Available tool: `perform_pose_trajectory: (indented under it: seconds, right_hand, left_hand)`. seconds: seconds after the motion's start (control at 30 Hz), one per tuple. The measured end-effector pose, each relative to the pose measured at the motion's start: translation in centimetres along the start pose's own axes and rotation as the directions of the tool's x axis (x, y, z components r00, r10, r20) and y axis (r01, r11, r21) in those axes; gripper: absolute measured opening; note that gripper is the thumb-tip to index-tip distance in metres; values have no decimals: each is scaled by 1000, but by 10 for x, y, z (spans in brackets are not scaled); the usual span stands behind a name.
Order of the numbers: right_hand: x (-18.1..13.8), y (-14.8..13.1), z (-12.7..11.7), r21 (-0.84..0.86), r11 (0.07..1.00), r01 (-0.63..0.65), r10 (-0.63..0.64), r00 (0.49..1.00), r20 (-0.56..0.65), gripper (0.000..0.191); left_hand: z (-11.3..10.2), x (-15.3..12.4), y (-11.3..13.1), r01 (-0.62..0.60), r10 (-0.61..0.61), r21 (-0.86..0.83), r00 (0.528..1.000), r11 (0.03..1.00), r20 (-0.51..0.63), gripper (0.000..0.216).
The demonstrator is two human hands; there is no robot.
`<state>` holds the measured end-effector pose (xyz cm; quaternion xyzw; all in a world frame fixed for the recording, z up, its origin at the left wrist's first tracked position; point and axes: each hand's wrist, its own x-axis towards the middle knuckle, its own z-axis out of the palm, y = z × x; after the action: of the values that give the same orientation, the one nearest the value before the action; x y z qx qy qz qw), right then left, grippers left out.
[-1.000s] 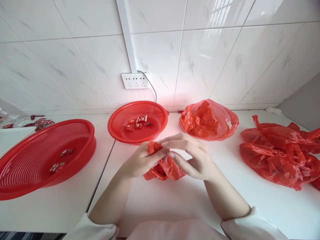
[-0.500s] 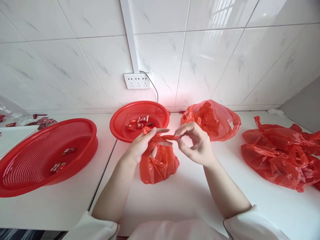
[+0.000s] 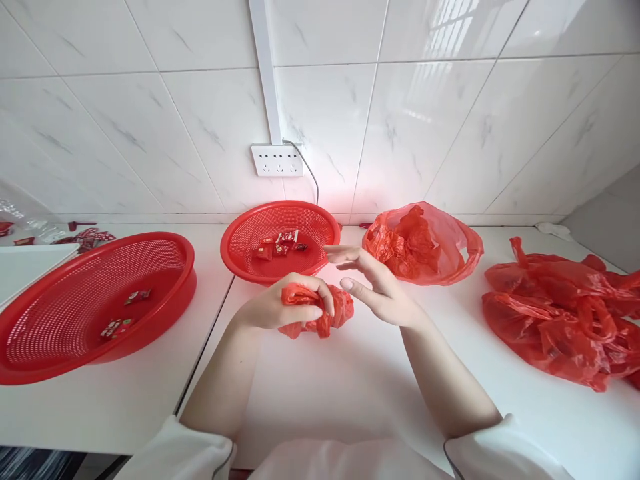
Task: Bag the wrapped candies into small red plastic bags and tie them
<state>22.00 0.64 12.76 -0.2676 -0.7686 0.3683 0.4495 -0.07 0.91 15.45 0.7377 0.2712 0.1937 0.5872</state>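
Observation:
A small red plastic bag (image 3: 343,308) sits on the white table in front of me, its top bunched up. My left hand (image 3: 280,303) is closed around the gathered top of this bag, thumb and fingers wrapped over the plastic. Just right of the bag hovers my right hand (image 3: 377,287), fingers stretched out and apart, holding nothing. Behind my hands stands a red mesh basket (image 3: 235,243) with several small wrapped packets (image 3: 280,249) in it. What the held bag contains is hidden by the plastic.
A larger red basket (image 3: 187,287) with a few packets stands at the left. Behind my right hand lies an open red bag (image 3: 457,250) with crumpled plastic inside. Several filled red bags (image 3: 550,320) are piled at the far right. A power strip (image 3: 277,161) is on the tiled wall.
My right hand has let go of the bag's stretched handle and opened. My left hand has turned and closed over the bag's top, which is now bunched lower.

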Motion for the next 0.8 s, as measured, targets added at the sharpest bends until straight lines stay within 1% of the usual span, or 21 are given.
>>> perform_pose_trajectory:
  seconds: [0.03, 0.07, 0.1, 0.13, 0.17, 0.2, 0.23, 0.27, 0.3, 0.33, 0.37, 0.4, 0.43, 0.5, 0.57, 0.63, 0.7, 0.77, 0.8]
  right_hand:
    - [1, 3, 2, 64, 996, -60, 56, 997, 53, 36]
    - [2, 6, 4, 135, 983, -126, 110, 987, 117, 44]
    - [3, 9, 6, 200, 961, -192, 156, 971, 184, 49]
    - [3, 11, 7, 251, 936, -246, 188, 954, 235, 51]
    - [4, 13, 8, 286, 916, -282, 210, 943, 259, 51]
    - [4, 14, 9, 302, 903, -304, 231, 939, 255, 50]
    - [4, 15, 10, 306, 898, -315, 250, 939, 234, 49]
    - [5, 15, 11, 306, 896, -321, 265, 941, 210, 48]
    - [5, 15, 11, 306, 895, -326, 275, 941, 198, 47]
    - [5, 15, 11, 309, 892, -330, 280, 940, 195, 46]
    - [5, 15, 12, 315, 889, -334, 281, 938, 202, 44]
    - [6, 15, 12, 322, 887, -331, 274, 939, 211, 43]
    - [6, 15, 12, 326, 890, -320, 263, 942, 208, 40]
    - [7, 18, 11, 312, 908, -280, 237, 957, 169, 30]
    - [8, 20, 9, 299, 925, -234, 213, 972, 104, 24]
    - [9, 22, 7, 315, 926, -208, 205, 978, 42, 23]
    - [9, 23, 6, 356, 913, -201, 212, 977, 8, 22]
    - [9, 23, 5, 371, 906, -205, 231, 973, -25, 20]
    - [9, 23, 4, 372, 904, -210, 244, 969, -46, 19]
  left_hand:
    - [0, -1, 0, -8, 7, 60, 1000, 998, 17, 12]
    - [1, -2, -1, -13, 11, 123, 1000, 992, 11, 14]
    - [2, -2, -2, -16, 20, 186, 1000, 982, -23, 15]
    - [3, -2, -3, -23, 45, 250, 996, 968, -83, 17]
    - [5, -2, -5, -36, 88, 314, 984, 949, -153, 19]
    - [7, -1, -7, -58, 155, 384, 961, 921, -227, 20]
    - [9, 0, -8, -80, 239, 457, 924, 886, -300, 20]
    - [11, 2, -10, -99, 329, 527, 872, 844, -363, 20]
    - [12, 4, -11, -117, 418, 584, 809, 803, -413, 19]
    - [14, 6, -11, -137, 493, 624, 748, 770, -444, 19]
    - [15, 9, -12, -166, 548, 643, 702, 748, -455, 19]
    - [16, 11, -12, -204, 580, 642, 677, 739, -452, 19]
    - [16, 13, -13, -243, 589, 625, 682, 742, -433, 17]
    - [15, 16, -13, -293, 565, 573, 733, 765, -380, 11]
    - [15, 18, -14, -291, 515, 513, 772, 808, -373, 8]
    - [15, 19, -15, -272, 470, 451, 779, 850, -416, 16]
    - [15, 19, -16, -263, 440, 408, 782, 875, -441, 33]
    - [16, 19, -15, -257, 428, 401, 798, 879, -425, 42]
    - [16, 18, -15, -256, 428, 409, 804, 876, -412, 41]
